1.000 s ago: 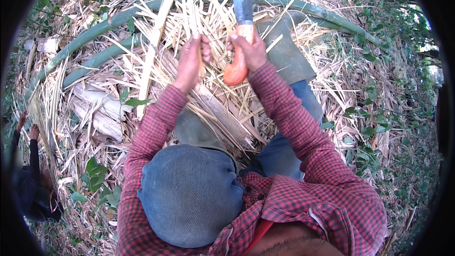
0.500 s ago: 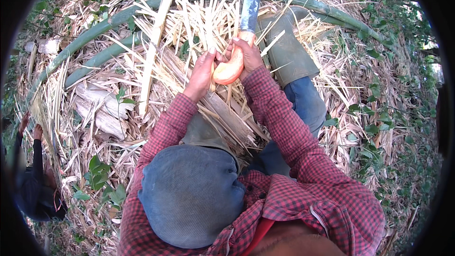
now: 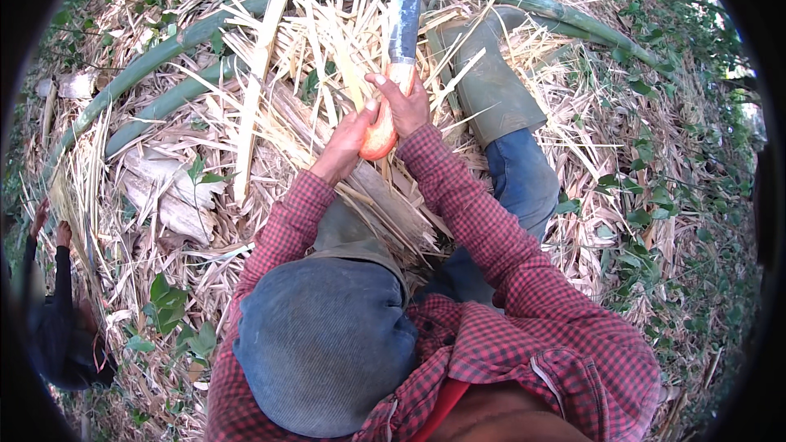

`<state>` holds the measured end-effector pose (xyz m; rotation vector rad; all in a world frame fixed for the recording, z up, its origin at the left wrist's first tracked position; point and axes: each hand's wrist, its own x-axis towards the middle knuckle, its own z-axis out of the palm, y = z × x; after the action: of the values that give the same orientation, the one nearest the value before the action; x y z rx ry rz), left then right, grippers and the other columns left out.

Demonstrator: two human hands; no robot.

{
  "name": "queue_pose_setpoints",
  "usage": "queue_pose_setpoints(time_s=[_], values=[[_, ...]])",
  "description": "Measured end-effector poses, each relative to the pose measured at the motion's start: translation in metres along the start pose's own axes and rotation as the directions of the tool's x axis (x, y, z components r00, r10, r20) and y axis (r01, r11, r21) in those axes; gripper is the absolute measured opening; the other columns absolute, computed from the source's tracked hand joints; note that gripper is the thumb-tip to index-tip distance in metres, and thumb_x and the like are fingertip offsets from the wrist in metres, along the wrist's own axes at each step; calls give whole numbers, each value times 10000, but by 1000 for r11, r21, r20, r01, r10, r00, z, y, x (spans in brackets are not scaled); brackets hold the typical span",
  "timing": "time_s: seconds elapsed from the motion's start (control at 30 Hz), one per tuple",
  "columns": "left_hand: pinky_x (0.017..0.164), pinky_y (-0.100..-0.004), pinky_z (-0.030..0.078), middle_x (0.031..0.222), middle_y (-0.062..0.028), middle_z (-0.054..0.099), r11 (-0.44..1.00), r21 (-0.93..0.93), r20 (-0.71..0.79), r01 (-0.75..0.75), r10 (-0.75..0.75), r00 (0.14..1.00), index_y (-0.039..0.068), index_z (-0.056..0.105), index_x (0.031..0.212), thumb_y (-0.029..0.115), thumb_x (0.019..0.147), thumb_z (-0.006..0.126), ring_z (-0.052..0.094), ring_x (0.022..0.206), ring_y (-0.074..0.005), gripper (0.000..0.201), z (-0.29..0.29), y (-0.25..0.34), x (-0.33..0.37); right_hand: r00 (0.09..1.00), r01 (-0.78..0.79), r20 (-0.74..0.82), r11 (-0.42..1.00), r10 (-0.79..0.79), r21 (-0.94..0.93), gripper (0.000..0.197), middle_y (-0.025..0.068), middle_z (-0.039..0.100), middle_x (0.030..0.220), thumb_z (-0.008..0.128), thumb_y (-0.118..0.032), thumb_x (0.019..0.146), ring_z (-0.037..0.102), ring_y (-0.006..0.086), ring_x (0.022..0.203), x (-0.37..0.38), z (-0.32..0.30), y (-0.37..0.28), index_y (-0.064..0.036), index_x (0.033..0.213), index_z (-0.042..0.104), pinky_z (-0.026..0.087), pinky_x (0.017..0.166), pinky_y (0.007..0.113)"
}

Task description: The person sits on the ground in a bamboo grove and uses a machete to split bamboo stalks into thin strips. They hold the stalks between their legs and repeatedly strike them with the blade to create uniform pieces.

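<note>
My right hand (image 3: 407, 106) is closed round the pale orange wooden handle of a machete (image 3: 405, 16). Its dark blade points away from me, and the rounded butt of the handle faces me. Just left of the handle, my left hand (image 3: 345, 146) pinches a thin bamboo strip (image 3: 354, 86) that slants up and away. The two hands are close together, over a pile of split bamboo strips (image 3: 327, 41). Part of the pinched strip is hidden by my fingers and the handle.
A long green bamboo pole (image 3: 196, 33) curves across the far side. A weathered log (image 3: 368, 188) lies between my boots, and a wide pale slat (image 3: 260, 74) leans at the left. Another person (image 3: 61, 311) is at the far left edge. Dry leaves surround everything.
The machete has swung from slanting right to nearly upright in view. My right hand has shifted slightly left and nearer to me. My left hand has lowered a little, still pinching the strip.
</note>
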<state>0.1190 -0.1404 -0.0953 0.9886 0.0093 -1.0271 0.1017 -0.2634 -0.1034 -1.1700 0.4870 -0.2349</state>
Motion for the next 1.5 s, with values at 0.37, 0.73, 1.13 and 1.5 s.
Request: queue_pose_setpoints(time_s=[0.37, 0.73, 1.13, 1.5], values=[[351, -200, 446, 544, 13, 474, 982, 183, -110, -55, 76, 991, 48, 488, 934, 311, 960, 376, 474, 393, -78, 287, -22, 18, 5, 997, -4, -64, 852, -34, -523, 411, 59, 563, 801, 690, -132, 755, 584, 158, 717, -34, -54, -78, -46, 1101, 485, 492, 565, 284], [357, -168, 226, 533, 89, 331, 906, 422, -262, 23, 98, 960, 64, 556, 920, 359, 943, 429, 275, 399, -9, 322, -20, 49, -1, 919, 379, 394, -260, -9, -888, 472, 98, 582, 957, 679, -167, 682, 602, 300, 844, -60, -144, -170, -109, 1111, 489, 493, 680, 366], [449, -224, 286, 595, 41, 401, 798, 602, -121, 15, 73, 990, 51, 580, 831, 267, 927, 452, 333, 499, -61, 269, 2, 38, 1, 861, 509, 456, -374, 226, -775, 339, 114, 543, 905, 600, -203, 794, 603, 241, 787, -26, -101, -162, -78, 1058, 426, 511, 597, 332], [338, -180, 195, 522, 103, 347, 794, 531, -271, 295, -171, 947, 104, 538, 782, 366, 926, 471, 264, 395, -18, 307, -28, 44, -87, 957, -246, -281, -323, 66, -914, 398, 230, 605, 1005, 549, -258, 827, 582, 393, 921, 73, -165, -210, -44, 1158, 501, 464, 795, 433]])
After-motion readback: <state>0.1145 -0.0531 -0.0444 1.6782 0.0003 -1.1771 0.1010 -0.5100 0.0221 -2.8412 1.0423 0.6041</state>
